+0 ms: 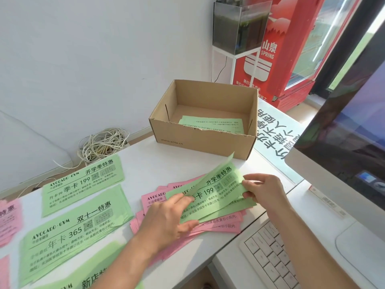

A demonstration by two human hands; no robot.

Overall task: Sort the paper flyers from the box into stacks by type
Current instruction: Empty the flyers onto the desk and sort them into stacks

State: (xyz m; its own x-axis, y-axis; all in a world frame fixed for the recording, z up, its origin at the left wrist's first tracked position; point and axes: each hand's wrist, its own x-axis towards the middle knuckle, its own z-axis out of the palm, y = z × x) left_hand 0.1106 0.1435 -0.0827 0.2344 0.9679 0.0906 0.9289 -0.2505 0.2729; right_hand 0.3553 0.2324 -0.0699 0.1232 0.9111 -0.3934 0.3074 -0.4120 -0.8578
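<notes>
An open cardboard box (206,142) stands at the back of the white table with a few green flyers (214,124) lying in it. In front of it both hands hold a small bundle of green "199" flyers (216,190) over a fanned pink stack (154,198). My left hand (166,217) pinches the bundle's left end between thumb and fingers. My right hand (264,190) pinches its right end. On the left lie a green "199" stack (83,182), a green "365" stack (70,228) and another green stack (91,280) at the bottom edge.
Pink flyers (8,220) lie at the far left edge. A white keyboard (270,257) and a monitor (343,147) stand on the right. A coil of white cable (102,144) lies on the floor behind the table. A printed sign (273,134) lies right of the box.
</notes>
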